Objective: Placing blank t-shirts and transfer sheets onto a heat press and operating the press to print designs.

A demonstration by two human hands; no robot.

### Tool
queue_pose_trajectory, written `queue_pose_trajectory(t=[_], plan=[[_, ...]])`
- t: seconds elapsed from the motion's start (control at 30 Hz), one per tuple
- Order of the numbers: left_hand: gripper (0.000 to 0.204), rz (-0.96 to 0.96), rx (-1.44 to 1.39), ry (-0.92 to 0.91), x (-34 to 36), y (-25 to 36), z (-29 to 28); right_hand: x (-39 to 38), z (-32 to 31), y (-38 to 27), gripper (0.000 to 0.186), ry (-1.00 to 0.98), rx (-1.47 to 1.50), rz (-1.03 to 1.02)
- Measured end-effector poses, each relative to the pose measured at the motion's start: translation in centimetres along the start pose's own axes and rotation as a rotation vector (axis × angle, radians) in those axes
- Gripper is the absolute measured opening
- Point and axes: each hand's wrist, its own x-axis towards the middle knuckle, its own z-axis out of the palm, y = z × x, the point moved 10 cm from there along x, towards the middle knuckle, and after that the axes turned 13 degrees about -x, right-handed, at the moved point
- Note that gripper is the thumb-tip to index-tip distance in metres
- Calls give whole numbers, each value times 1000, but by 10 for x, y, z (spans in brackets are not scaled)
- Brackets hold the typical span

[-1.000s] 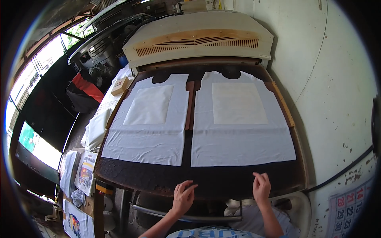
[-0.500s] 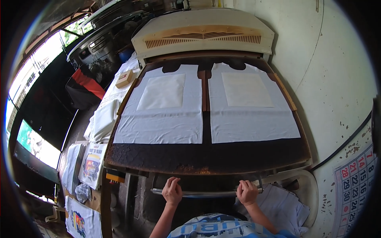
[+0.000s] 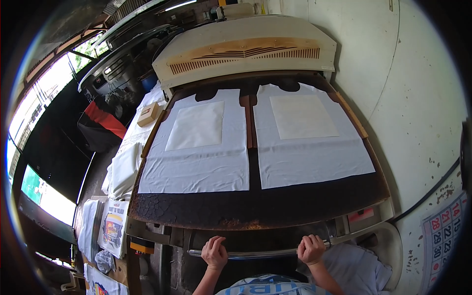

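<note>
Both hands are closed around a shiny metal handlebar [image 3: 265, 254] below the front edge of a dark, worn press bed [image 3: 206, 206]. My left hand [image 3: 215, 252] grips near the bar's left end. Toward the right end, my right hand [image 3: 310, 249] holds the same bar. Two white sleeveless garment panels, a left one [image 3: 196, 167] and a right one [image 3: 314, 162], lie side by side on the bed. On the upper part of each rests a pale sheet, one at left [image 3: 195, 126] and one at right [image 3: 302, 117].
A cream vented press housing [image 3: 246, 54] stands behind the bed. To the left are stacked white cloths [image 3: 123, 169], a small box [image 3: 147, 114] and printed cloths [image 3: 113, 228]. White fabric [image 3: 359, 265] lies at lower right, beside a pale wall [image 3: 398, 98] with a calendar [image 3: 445, 236].
The bed, panels, bar and both hands appear lower in view, and more metal frame shows under the bed's front corners. My grip on the bar stays the same.
</note>
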Motion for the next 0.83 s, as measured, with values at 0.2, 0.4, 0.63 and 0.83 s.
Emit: queue_pose_trajectory(t=[0.2,0.4,0.63,0.83], plan=[[24,45,7,15,46,-18,27,48,30,10,8,61,11,-7],[21,55,2,36,110,-39,62,112,68,24,8,105,20,0],[29,-155,-307,111,203,-77,95,207,123,42,12,45,189,7],[34,-288,-273,240,227,-115,50,284,154,30,14,-10,332,-98]])
